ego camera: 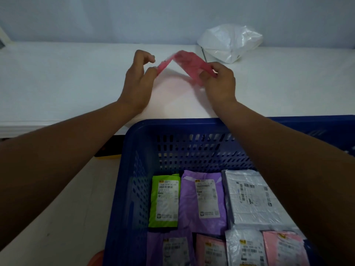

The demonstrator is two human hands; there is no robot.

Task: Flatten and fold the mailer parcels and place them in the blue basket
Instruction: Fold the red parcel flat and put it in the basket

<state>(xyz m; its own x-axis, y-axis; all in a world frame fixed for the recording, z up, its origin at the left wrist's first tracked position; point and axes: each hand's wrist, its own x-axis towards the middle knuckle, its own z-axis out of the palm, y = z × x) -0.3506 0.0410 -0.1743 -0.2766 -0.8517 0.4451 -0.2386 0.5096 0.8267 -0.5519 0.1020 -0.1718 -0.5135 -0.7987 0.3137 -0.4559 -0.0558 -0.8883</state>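
Left hand (137, 81) and right hand (221, 81) pinch a pink mailer (189, 62) over the counter (76, 73), between a white bag (230, 42) and the blue basket (172, 127) holding 7 parcels (166, 200).

Held up at 12 o'clock, the pink mailer (187, 63) is smeared by motion: soft edges, no label to make out. Its ends disappear into the pinch of the left hand (137, 81) and right hand (221, 81).

The blue basket (172, 127) is cropped at 3 and 6 o'clock. The right forearm (288, 160) covers its 3 o'clock wall and part of the grey parcel (247, 200). The front-row parcels (244, 248) are cropped at 6 o'clock. Print on the labels (167, 200) is too small to read.

At the basket's 9 o'clock, a dark object (111, 146) with a yellow edge lies mostly under the left forearm (67, 146) and can't be identified. An orange shape (96, 259) at 7 o'clock is cropped.
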